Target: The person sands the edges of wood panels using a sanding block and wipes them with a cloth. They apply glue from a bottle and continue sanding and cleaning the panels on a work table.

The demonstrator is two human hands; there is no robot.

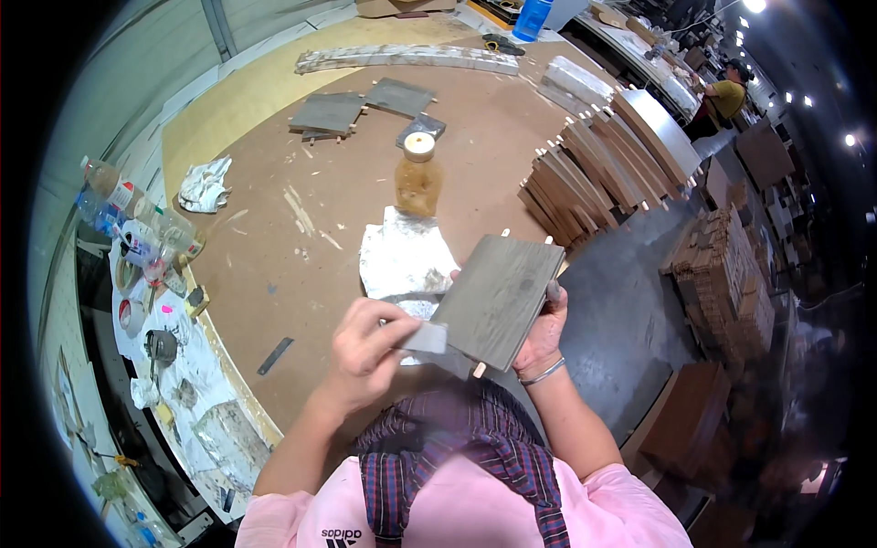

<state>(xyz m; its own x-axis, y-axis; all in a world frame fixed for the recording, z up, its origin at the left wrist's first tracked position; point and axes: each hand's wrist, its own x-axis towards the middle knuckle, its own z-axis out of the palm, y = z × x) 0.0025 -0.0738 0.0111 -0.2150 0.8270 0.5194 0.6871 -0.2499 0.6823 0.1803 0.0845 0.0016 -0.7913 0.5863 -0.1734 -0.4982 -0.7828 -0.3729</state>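
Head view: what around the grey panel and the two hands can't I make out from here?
- Underside of the grey panel: it faces away from the camera.
- Right hand: mostly behind the panel; only fingertips and wrist show.
- Small grey piece in the left hand: too small to identify.
- Contents of the bottle: blurred, amber only.
- Stacked panels: far ends bend away toward the rim.

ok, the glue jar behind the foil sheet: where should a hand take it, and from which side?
Grip the glue jar around its amber body, below the pale cap, coming from the near side or from above. It stands upright with bare tabletop to its left and right; the foil sheet lies flat in front, so nothing blocks the reach. Both hands are busy with the grey panel.
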